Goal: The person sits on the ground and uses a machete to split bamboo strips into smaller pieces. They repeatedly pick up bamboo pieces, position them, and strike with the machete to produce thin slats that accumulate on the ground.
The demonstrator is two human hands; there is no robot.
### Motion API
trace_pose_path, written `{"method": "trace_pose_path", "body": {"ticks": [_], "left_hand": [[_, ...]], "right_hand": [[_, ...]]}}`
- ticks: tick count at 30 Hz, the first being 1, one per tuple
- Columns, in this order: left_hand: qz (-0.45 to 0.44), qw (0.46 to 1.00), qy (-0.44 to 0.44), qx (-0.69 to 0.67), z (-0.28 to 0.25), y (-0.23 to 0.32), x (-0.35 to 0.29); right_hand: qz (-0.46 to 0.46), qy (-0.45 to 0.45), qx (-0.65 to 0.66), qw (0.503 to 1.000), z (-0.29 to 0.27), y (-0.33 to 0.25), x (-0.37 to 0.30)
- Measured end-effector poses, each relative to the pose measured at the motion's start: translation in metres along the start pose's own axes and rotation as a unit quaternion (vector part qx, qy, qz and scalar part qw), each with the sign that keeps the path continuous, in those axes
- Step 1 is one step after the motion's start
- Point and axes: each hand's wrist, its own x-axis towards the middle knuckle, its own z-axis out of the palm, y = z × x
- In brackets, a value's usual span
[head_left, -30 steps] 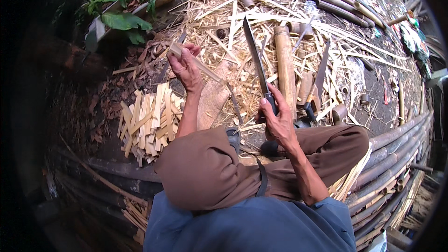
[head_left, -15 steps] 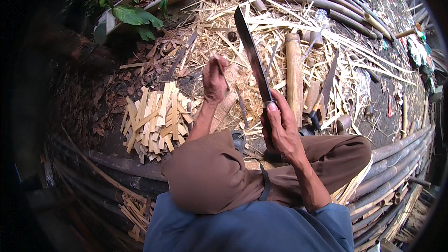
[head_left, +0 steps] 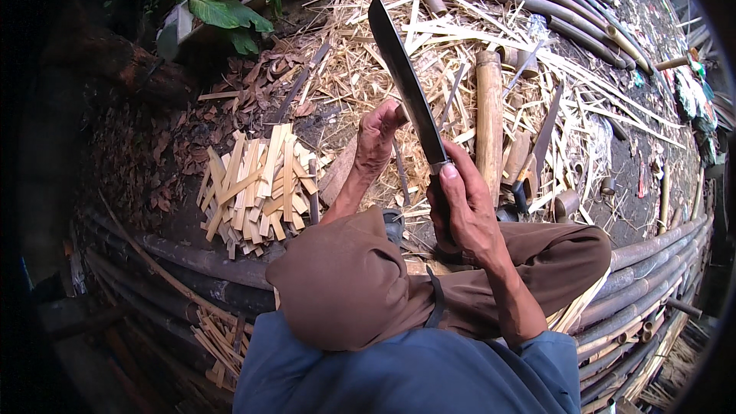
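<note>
Machete [head_left: 406, 80]: in the right hand, its dark blade rising away from the fist and slanting left, the tip beyond the left hand.
Right hand [head_left: 466, 211]: wrapped round the grip, thumb near the base of the blade.
Left hand [head_left: 377, 136]: fingers curled on a brown piece [head_left: 401, 113] just beside the blade; mostly hidden, so I cannot tell its shape or whether it touches the steel.
Bamboo length [head_left: 489, 123]: beyond the right hand, slightly to its right.
Saw [head_left: 546, 134]: right of the right hand, blade pointing away.
Cut strips [head_left: 257, 188]: heaped left of the left hand, nearer the body.
Shavings [head_left: 345, 69]: scattered beyond both hands.
Leafy plant [head_left: 226, 11]: well beyond the left hand, leftward.
</note>
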Motion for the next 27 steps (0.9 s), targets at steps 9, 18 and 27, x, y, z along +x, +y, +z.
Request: {"method": "trace_pose_path", "body": {"ticks": [9, 18, 27], "left_hand": [[-0.006, 1.0, 0.004, 0.021, -0.004, -0.007, 0.0], [-0.008, 1.0, -0.005, 0.013, 0.0, -0.012, 0.001], [-0.046, 0.999, -0.013, -0.003, 0.0, -0.004, 0.003]], "right_hand": [[-0.008, 0.005, 0.009, 1.0, 0.001, 0.013, 0.005], [-0.022, 0.03, -0.054, 0.998, -0.003, 0.007, 0.003], [-0.049, 0.039, -0.109, 0.992, -0.001, 0.006, 0.003]]}}
